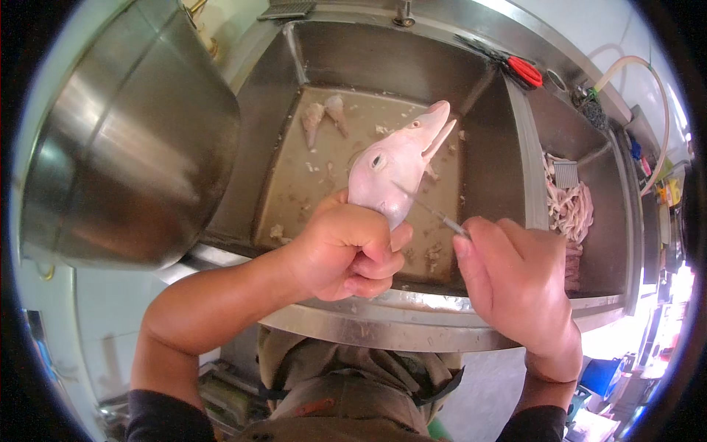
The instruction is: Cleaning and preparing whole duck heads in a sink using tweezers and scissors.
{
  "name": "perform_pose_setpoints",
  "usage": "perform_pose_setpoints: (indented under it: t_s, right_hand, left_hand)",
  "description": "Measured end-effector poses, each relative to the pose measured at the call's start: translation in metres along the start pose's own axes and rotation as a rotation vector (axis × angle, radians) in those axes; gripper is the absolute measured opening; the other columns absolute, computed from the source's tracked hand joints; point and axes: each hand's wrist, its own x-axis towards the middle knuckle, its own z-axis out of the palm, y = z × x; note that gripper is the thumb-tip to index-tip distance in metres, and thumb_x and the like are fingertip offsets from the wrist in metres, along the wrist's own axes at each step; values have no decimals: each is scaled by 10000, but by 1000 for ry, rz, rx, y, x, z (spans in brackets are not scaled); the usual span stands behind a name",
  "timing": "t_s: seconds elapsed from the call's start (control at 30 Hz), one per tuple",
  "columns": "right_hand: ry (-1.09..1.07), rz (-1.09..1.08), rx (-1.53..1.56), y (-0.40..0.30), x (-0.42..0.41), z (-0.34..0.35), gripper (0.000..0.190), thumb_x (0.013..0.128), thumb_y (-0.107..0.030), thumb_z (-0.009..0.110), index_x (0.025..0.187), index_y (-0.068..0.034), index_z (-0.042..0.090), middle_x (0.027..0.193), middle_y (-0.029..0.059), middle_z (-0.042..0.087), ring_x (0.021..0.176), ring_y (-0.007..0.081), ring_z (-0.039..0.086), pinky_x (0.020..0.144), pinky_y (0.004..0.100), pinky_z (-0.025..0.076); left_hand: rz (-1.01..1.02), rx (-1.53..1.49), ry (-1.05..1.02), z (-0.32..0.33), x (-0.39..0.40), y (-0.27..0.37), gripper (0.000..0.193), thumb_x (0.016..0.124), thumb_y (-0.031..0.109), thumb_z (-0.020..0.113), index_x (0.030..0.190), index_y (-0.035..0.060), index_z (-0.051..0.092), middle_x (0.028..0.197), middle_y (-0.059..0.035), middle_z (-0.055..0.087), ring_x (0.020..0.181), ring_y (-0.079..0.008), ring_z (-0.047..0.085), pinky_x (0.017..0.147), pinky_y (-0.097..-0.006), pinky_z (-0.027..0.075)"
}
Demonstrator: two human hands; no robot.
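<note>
My left hand (353, 248) is closed around the neck end of a plucked duck or goose head (381, 163). The pale head tilts up to the right above the sink basin, its bill slightly parted. Between the fingers and thumb of my right hand (513, 276) is a slim metal tool (450, 222), probably tweezers. Its thin tip points at the lower side of the head; whether it touches the skin, I cannot tell. Below, two pale pieces of poultry (323, 119) lie in the shallow cloudy water of the steel sink (386, 58), among small whitish scraps.
A large stainless steel vessel (132, 138) stands at left. Red-handled scissors (525, 72) rest at the divider's far end. The right basin (602, 204) holds a pile of pale animal parts (571, 212) and a ridged metal piece (566, 174). A faucet (405, 21) is at the back.
</note>
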Motion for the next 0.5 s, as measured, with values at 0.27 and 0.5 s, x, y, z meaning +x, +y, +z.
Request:
perform_pose_setpoints:
  t_s: [0.27, 0.5]
  right_hand:
    - [74, -8, 86, 10, -1, 23, 160, 842, -96, 629, 751, -65, 502, 596, 89, 472, 436, 274, 514, 408, 384, 409]
    - [94, 228, 502, 5, 3, 25, 171, 937, -146, 548, 823, -23, 516, 614, 157, 504, 503, 316, 544, 466, 409, 413]
  left_hand:
    - [-68, -160, -259, -15, 1, 4, 144, 661, 47, 435, 791, 108, 439, 597, 15, 288, 471, -105, 267, 386, -246, 244]
    - [-113, -209, -367, -18, -4, 6, 372, 663, 96, 433, 1018, 203, 461, 648, 25, 279, 490, -104, 266, 404, -258, 275]
